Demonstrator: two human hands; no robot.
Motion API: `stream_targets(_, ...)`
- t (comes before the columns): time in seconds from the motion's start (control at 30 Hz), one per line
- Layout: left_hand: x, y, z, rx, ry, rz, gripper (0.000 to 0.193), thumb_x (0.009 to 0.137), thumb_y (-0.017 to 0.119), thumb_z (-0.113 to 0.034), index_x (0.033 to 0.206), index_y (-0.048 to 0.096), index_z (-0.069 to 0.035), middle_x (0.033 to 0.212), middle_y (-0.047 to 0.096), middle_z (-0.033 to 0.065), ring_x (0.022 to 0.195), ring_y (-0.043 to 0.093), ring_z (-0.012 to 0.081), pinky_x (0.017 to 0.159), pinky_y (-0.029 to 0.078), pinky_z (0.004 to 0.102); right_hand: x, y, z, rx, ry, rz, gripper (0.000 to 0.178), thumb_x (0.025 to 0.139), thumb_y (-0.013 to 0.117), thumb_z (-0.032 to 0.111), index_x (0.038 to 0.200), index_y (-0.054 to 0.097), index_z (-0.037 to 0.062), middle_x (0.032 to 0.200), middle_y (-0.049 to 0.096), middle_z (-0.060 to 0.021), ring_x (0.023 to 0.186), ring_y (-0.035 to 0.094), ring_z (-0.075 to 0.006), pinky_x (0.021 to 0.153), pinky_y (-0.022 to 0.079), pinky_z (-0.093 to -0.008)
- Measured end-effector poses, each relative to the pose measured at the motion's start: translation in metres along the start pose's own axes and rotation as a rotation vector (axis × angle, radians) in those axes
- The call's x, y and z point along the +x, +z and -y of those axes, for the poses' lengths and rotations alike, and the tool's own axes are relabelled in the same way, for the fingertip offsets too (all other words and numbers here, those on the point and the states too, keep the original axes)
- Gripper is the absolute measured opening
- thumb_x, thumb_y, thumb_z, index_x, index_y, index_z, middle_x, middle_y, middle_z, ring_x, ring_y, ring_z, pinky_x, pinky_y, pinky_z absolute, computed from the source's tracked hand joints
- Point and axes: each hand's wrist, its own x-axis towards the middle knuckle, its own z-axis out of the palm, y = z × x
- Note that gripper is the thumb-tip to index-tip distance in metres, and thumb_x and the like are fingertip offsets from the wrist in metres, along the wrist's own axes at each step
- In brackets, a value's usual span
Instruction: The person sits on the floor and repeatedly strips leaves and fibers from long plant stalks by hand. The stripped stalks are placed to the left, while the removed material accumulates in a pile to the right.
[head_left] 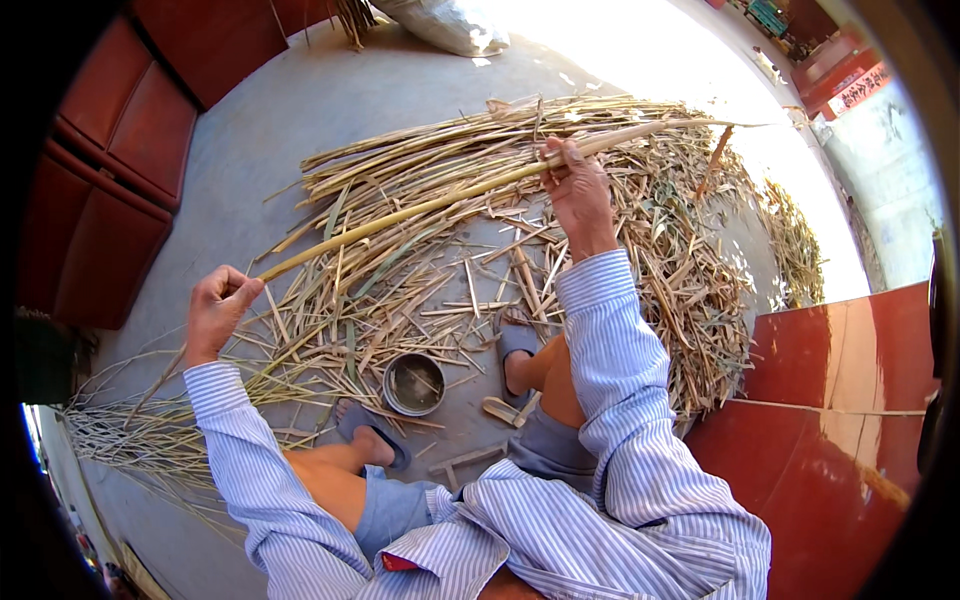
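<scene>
Long stalk: We held one long stalk [420, 207] between both hands, above the floor [250, 150] and across our view of the cut bundle [400, 150].
Left grip: Our left hand [218, 312], at 9 o'clock, had thumb and fingertips pinched at the stalk's lower end.
Right grip: Our right hand [580, 195], at 1 o'clock, was closed around the stalk past its middle.
Stalk's lie: Its long axis ran from our left fingertips toward between 2 and 3 o'clock, bowed slightly; the pale, papery end stuck out beyond our right hand, the nearer one to it.
Bundle and husks: The bundle lay at 12 o'clock, a heap of dry husks [690, 310] at 3 o'clock.
Thin stems: These fanned out [120, 430] at 8 o'clock.
Round bowl: It sat [413, 384] at 7 o'clock, between our sandals [518, 342]; we could not tell what was inside.
</scene>
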Motion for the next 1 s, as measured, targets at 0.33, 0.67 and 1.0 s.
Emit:
stream_targets(0.33, 0.007, 0.093, -0.105, 0.274, 0.413, -0.136, 0.025, 0.081, 0.076, -0.027, 0.08, 0.067, -0.003, 0.068, 0.061, 0.0094, 0.058, 0.055, 0.022, 0.054, 0.041, 0.0329, -0.035, 0.059, -0.056, -0.078, 0.382, 0.288, 0.033, 0.101, 0.049, 0.034, 0.103, 0.057, 0.0024, 0.097, 0.068, -0.0112, 0.085, 0.067, -0.0194, 0.076, 0.056, -0.0298)
stream_targets(0.67, -0.011, 0.04, -0.035, 0.011, 0.079, 0.118, 0.03, 0.085, 0.076, -0.025, 0.073, 0.065, 0.001, 0.061, 0.057, -0.0003, 0.054, 0.047, 0.0051, 0.05, 0.037, 0.0226, 0.008, -0.011, 0.008, 0.242, 0.132, 0.111, 0.039, 0.102, 0.048, 0.027, 0.13, 0.048, 0.0007, 0.122, 0.062, -0.0144, 0.122, 0.055, -0.0273, 0.095, 0.049, -0.0384)
stream_targets(1.0, -0.02, 0.041, -0.055, 0.128, 0.159, -0.061, 0.031, 0.081, 0.079, -0.024, 0.072, 0.062, 0.0, 0.061, 0.052, 0.0014, 0.056, 0.044, 0.0088, 0.051, 0.034, 0.0257, 0.003, 0.015, -0.015, -0.157, 0.052, 0.029, 0.022, 0.095, 0.063, 0.027, 0.101, 0.062, 0.005, 0.092, 0.071, -0.0089, 0.072, 0.066, -0.0123, 0.066, 0.057, -0.0268)
